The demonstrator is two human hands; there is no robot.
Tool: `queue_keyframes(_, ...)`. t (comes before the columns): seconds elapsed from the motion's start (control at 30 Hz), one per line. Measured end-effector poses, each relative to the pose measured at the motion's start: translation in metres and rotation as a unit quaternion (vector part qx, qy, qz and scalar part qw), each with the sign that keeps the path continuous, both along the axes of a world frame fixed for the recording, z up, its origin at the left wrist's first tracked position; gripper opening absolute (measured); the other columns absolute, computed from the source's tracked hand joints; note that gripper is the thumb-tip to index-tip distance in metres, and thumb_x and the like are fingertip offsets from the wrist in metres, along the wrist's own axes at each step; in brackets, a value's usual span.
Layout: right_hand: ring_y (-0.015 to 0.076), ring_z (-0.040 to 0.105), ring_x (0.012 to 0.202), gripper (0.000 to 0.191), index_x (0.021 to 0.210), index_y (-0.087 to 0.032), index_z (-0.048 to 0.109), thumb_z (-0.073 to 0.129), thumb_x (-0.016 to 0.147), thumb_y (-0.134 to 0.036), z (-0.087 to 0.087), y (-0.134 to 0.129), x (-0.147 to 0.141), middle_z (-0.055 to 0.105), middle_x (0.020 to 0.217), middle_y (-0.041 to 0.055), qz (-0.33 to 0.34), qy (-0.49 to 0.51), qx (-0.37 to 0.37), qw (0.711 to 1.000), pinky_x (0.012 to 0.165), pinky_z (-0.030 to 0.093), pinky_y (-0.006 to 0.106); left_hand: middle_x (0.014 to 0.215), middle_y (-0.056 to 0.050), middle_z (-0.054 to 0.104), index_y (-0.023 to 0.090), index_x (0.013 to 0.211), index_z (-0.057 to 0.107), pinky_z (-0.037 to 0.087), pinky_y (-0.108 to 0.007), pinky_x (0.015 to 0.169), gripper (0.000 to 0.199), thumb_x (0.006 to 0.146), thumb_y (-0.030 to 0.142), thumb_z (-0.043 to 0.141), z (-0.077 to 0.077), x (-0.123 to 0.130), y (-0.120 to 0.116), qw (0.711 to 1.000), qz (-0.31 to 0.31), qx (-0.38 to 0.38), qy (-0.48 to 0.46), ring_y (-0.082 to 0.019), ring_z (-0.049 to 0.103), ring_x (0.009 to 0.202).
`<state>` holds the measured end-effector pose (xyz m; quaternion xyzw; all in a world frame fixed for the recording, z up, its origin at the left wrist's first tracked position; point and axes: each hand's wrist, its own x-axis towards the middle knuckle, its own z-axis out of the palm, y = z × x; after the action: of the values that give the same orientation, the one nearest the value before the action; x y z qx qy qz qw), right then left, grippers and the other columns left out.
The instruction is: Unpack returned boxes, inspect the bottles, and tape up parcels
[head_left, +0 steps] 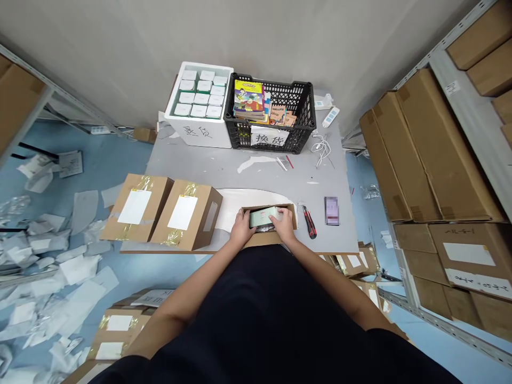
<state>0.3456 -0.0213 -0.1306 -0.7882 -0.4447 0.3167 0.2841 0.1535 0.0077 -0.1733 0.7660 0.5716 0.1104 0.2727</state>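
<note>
A small pale green box (262,217) lies lengthwise between my two hands, at the mouth of an opened cardboard box (295,215). My left hand (241,229) grips its left end. At the other end my right hand (284,225) has its thumb on top of it. Some whitish contents show just below the green box, too small to make out. The cardboard box stands at the table's front edge, against my body. To its right lies a red and black utility knife (309,222).
Two taped cartons (184,213) stand left on the table (276,176). Behind are a white foam box (200,130) of small boxes and a black crate (306,114) with books. A phone (332,211) lies at right. Shelves of cartons (440,144) flank it; paper litters the floor.
</note>
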Motion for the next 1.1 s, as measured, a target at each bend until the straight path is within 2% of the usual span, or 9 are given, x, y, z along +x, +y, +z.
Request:
queue_keyframes(0.07,0.0249,0.052,0.121,0.051,0.12,-0.018,0.049,0.066,0.076,-0.039,-0.003,0.003,0.0,0.049,0.128,0.0152,-0.022,0.006,0.008,1.0,0.105,0.04,0.037,0.146,-0.018,0.036,0.018,0.138,0.038,0.04,-0.049,0.108,0.071,0.075,0.027,0.07,-0.001,-0.002,0.002,1.0,0.0,0.009,-0.003,-0.036,0.037,0.137)
queue_keyframes(0.2,0.0275,0.052,0.122,0.074,0.137,-0.017,0.039,0.069,0.074,-0.04,-0.008,0.005,0.002,0.052,0.131,0.0156,0.0,0.042,0.01,0.999,0.103,0.042,0.041,0.139,-0.016,0.044,0.018,0.135,0.044,0.04,-0.049,0.108,0.063,0.077,0.025,0.067,-0.004,-0.004,0.008,0.999,0.002,0.032,-0.018,-0.034,0.043,0.131)
queue_keyframes(0.37,0.0286,0.049,0.127,0.071,0.139,-0.019,0.041,0.066,0.076,-0.038,0.001,0.018,0.006,0.052,0.132,0.0148,0.015,0.005,0.032,0.999,0.107,0.039,0.043,0.138,-0.017,0.046,0.018,0.135,0.046,0.038,-0.05,0.109,0.057,0.08,0.018,0.06,-0.006,0.001,0.023,0.996,-0.005,0.077,-0.044,-0.033,0.042,0.131)
queue_keyframes(0.5,0.0288,0.048,0.126,0.068,0.139,-0.019,0.042,0.065,0.076,-0.033,0.016,0.043,0.014,0.051,0.133,0.0153,0.03,-0.032,0.059,0.997,0.108,0.038,0.043,0.14,-0.017,0.046,0.018,0.137,0.046,0.036,-0.051,0.11,0.059,0.079,0.009,0.052,-0.001,0.012,0.049,0.994,-0.006,0.099,-0.043,-0.033,0.041,0.132)
queue_keyframes(0.6,0.0284,0.047,0.126,0.068,0.139,-0.018,0.041,0.065,0.077,-0.031,0.028,0.06,0.022,0.05,0.134,0.015,0.048,-0.043,0.087,0.994,0.108,0.037,0.043,0.14,-0.016,0.047,0.018,0.139,0.044,0.036,-0.052,0.109,0.059,0.082,0.011,0.049,0.005,0.018,0.072,0.993,0.003,0.111,-0.037,-0.033,0.04,0.133)
queue_keyframes(0.73,0.0281,0.045,0.127,0.069,0.14,-0.019,0.04,0.064,0.076,-0.029,0.052,0.068,0.035,0.05,0.134,0.0135,0.074,-0.062,0.124,0.988,0.109,0.036,0.044,0.14,-0.017,0.047,0.018,0.14,0.044,0.035,-0.055,0.109,0.056,0.084,0.013,0.047,0.011,0.018,0.088,0.993,0.011,0.116,-0.033,-0.033,0.04,0.133)
queue_keyframes(0.9,0.0282,0.044,0.128,0.071,0.141,-0.022,0.041,0.066,0.075,-0.029,0.095,0.047,0.052,0.05,0.135,0.0116,0.102,-0.075,0.158,0.979,0.11,0.035,0.045,0.144,-0.015,0.043,0.019,0.136,0.048,0.035,-0.053,0.111,0.049,0.087,0.019,0.049,0.013,0.006,0.079,0.991,-0.011,0.124,-0.04,-0.032,0.038,0.136)
queue_keyframes(1.0,0.0282,0.043,0.129,0.072,0.143,-0.024,0.039,0.066,0.076,-0.029,0.122,0.027,0.062,0.049,0.138,0.0105,0.157,-0.077,0.168,0.97,0.11,0.035,0.047,0.144,-0.014,0.044,0.02,0.133,0.052,0.034,-0.052,0.112,0.045,0.088,0.023,0.049,0.019,0.0,0.07,0.991,-0.007,0.122,-0.056,-0.031,0.037,0.138)
queue_keyframes(1.1,0.0283,0.042,0.131,0.073,0.145,-0.027,0.037,0.066,0.078,-0.03,0.151,0.008,0.068,0.047,0.14,0.0086,0.238,-0.082,0.163,0.954,0.11,0.035,0.048,0.141,-0.013,0.048,0.02,0.126,0.058,0.033,-0.051,0.114,0.038,0.091,0.025,0.047,0.036,-0.005,0.058,0.989,0.005,0.125,-0.084,-0.029,0.038,0.138)
